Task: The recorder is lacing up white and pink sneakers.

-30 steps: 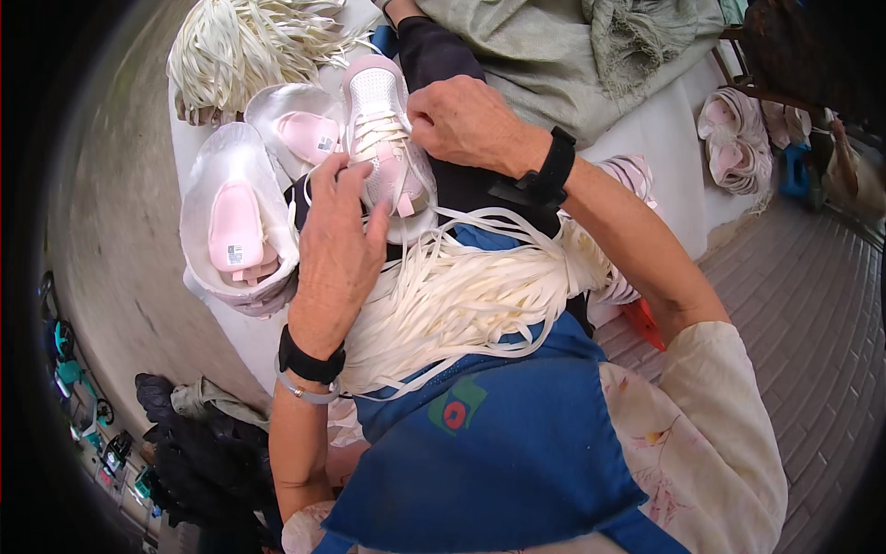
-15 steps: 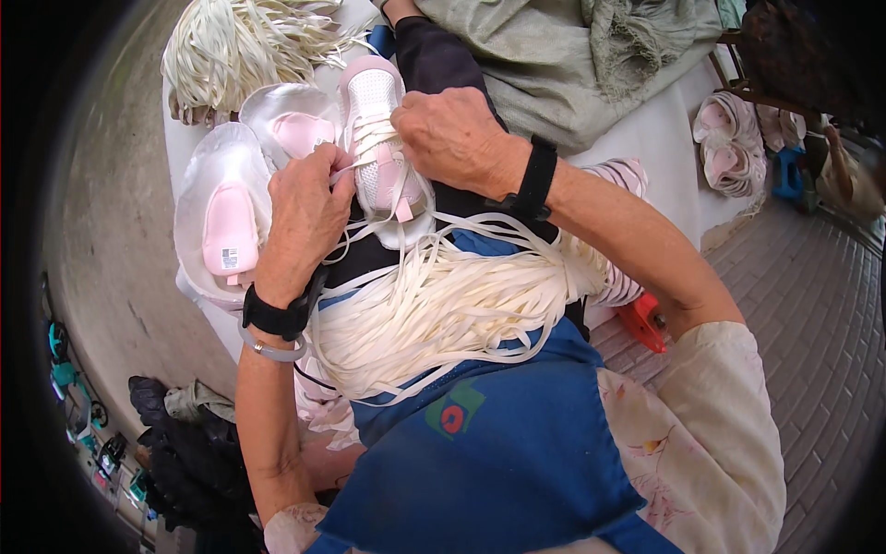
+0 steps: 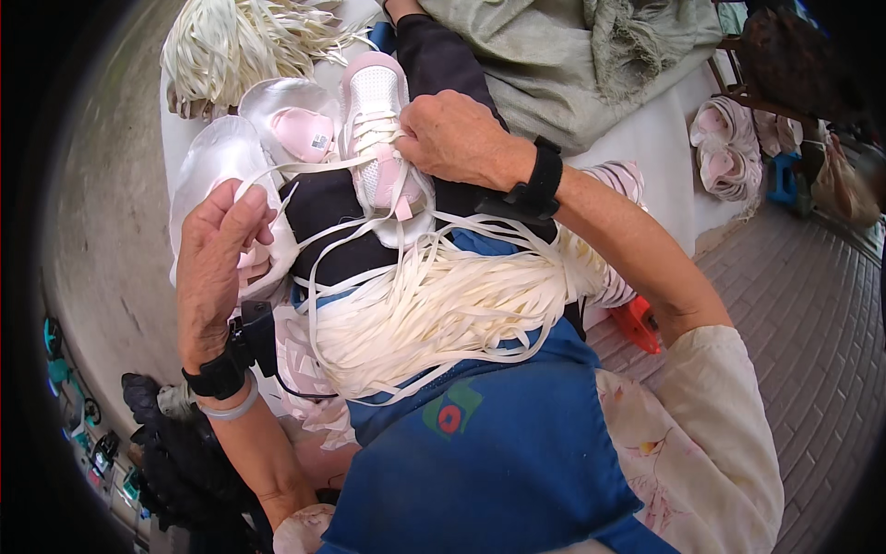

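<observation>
A pink and white shoe upper lies over my lap, toe pointing away, with cream lace crossing its front. My left hand is closed in a pinch on a flat cream shoelace, which runs taut leftward from the eyelets. At the upper's right edge, my right hand is closed with its fingertips against the lacing; whether it grips the upper or a lace end is hidden. A thick heap of loose cream laces covers my lap, over a blue apron.
Two more pale uppers with pink insoles lie at the left, the farther one beside the laced upper. Another lace bundle hangs behind them. Grey-green sacking fills the far side. Stacked uppers sit at the right, near a blue stool.
My left hand has moved left and toward me from beside the upper, drawing the lace out long through it. My right hand has barely shifted at the upper's right edge.
</observation>
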`<state>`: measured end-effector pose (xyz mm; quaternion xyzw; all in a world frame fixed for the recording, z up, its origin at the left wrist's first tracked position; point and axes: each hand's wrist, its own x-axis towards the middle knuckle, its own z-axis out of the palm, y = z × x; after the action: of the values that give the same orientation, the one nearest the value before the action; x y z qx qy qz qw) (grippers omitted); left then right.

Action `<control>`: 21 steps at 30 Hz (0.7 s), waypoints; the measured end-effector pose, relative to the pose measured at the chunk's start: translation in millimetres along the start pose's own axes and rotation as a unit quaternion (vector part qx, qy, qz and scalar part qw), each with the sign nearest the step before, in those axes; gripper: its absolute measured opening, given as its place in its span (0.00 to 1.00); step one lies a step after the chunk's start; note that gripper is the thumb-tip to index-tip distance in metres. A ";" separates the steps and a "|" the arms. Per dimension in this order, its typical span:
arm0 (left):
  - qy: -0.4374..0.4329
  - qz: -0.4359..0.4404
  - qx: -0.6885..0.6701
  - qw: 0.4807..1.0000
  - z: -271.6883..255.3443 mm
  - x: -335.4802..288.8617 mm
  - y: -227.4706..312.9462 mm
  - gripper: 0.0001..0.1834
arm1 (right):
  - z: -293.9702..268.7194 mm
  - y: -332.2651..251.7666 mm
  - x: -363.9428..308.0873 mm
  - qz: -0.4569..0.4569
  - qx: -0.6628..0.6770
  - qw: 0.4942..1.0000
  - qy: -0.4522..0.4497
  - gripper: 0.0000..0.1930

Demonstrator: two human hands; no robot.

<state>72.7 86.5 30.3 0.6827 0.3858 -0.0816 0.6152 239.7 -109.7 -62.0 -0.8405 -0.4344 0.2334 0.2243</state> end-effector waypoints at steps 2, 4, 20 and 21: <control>-0.035 0.029 -0.035 0.998 -20.8 0.3 -9.7 0.14 | -0.1 2.0 0.3 0.012 -0.011 1.000 0.004 0.13; -0.095 0.081 -0.098 0.987 -45.9 -5.0 -18.5 0.16 | -2.2 5.5 3.7 -0.035 -0.023 0.999 0.002 0.11; 0.032 -0.024 0.170 0.985 -74.2 -51.5 -17.2 0.19 | 3.3 -0.8 5.8 -0.027 0.225 0.970 0.088 0.07; 0.031 -0.024 0.172 0.984 -79.7 -55.6 -17.7 0.19 | -1.5 8.9 6.4 -0.141 0.131 0.975 0.113 0.06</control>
<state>-5.7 133.8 67.5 0.7709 0.4010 -0.1400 0.4747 249.4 -109.3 -67.3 -0.7552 -0.4857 0.1581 0.4108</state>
